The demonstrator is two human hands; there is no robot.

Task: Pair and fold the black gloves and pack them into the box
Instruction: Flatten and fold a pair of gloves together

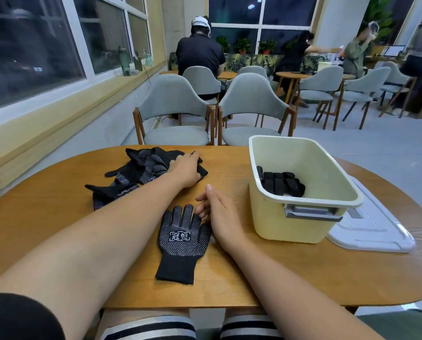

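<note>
The left arm stretched straight out across the surface (pixel 45 192) toward its far edge, where the left grip (pixel 185 171) lay palm-down on a loose pile of black gloves (pixel 141 168). Its fingers covered the fabric, and I could not tell whether they pinched it or only rested there. The right forearm lay on the surface near the front edge. The right grip (pixel 217 214) was released, with its fingers relaxed and their tips touching the fingers of a single glove (pixel 183 239). That glove lay flat, dotted side up, with its cuff toward the front edge. Toward the right end stood the pale box (pixel 303 227), holding a folded pair of gloves (pixel 282 184). A white lid (pixel 371 229) lay just beside the box.
</note>
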